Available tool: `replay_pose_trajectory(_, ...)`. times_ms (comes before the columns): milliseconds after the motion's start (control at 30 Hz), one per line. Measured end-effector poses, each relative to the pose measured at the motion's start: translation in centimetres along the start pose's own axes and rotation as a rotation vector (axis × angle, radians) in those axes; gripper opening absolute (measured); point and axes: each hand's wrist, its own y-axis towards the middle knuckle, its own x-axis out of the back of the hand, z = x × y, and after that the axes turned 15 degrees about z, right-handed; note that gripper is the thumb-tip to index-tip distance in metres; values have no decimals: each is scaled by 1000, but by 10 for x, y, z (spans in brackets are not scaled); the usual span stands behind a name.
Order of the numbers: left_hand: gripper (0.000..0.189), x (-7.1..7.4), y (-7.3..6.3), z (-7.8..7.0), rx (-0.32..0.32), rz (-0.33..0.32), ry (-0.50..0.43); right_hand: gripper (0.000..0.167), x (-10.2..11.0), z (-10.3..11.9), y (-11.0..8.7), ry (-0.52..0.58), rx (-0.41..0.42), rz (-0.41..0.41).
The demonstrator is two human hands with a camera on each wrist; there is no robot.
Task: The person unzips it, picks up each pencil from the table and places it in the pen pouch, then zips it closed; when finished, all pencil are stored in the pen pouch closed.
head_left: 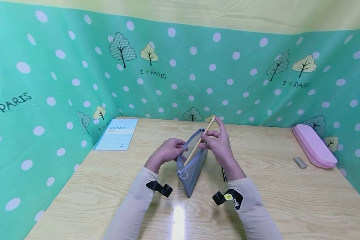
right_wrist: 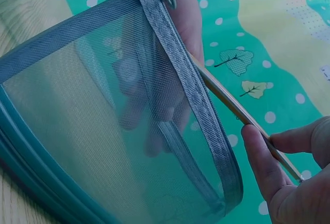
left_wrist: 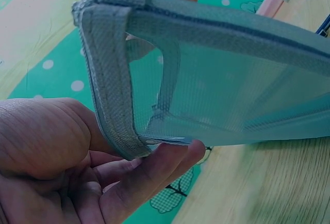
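Note:
A grey mesh zipper pouch point(head_left: 195, 175) stands tilted on the table, its zipped mouth open and a ring hanging from the zipper pull. My left hand point(head_left: 169, 150) grips the pouch's rim on the left side, thumb and fingers around the edge; the left wrist view shows the fingers point(left_wrist: 149, 175) under the mesh. Between thumb and fingers, my right hand point(head_left: 218, 143) pinches a slim wood-coloured pencil point(head_left: 198, 144). The pencil slants down across the mouth, its lower end at the opening near the ring. In the right wrist view, the pencil point(right_wrist: 227, 97) passes behind the pouch's rim.
Just beside my right wrist lies a dark pen-like thing point(head_left: 224, 174), partly hidden. Farther right are a grey eraser-like block point(head_left: 300, 162) and a pink pencil case point(head_left: 315, 146). A notebook point(head_left: 117, 135) lies at the back left. A patterned curtain point(head_left: 180, 76) borders the table.

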Motion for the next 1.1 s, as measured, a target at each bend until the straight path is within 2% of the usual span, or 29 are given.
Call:
replay_pose_trajectory(300, 35, 1, -1, -1, -3, -1, -2, 88, -4, -1, 1, -8, -5, 7)
replay_pose_trajectory(833, 35, -1, -1, 0, 2, -3, -3, 83, -7, -4, -3, -97, -29, 101)
replay_pose_trajectory(1100, 35, -1, 0, 1, -10, 1, -1, 85, -6, -3, -3, -122, -36, 120)
